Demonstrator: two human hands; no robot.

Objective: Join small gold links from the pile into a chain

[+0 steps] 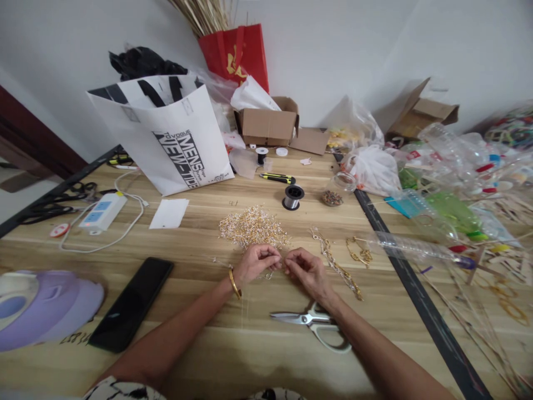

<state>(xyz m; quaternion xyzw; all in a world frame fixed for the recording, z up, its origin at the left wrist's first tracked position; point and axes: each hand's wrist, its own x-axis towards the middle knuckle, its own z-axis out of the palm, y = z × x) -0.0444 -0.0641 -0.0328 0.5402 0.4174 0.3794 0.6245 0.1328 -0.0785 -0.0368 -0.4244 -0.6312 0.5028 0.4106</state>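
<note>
Left hand [260, 261] and right hand [307, 272] nearly meet, fingertips pinched closed, anything between them too fine to tell! The bead pile [250, 225] sits just beyond, toward the table's [204, 222] back edge, likely for easy reach; scissors [310, 318] nearer the front.

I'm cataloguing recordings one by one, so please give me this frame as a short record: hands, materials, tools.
left hand: gold-coloured bracelet at wrist, fingertips near the other hand's
right hand: fingertips facing the other hand's
item between fingertips: too small to make out
materials: gold-and-silver pile just beyond the hands; linked strand to the right
tools: scissors beside right forearm; yellow-and-black cutter farther back
</note>
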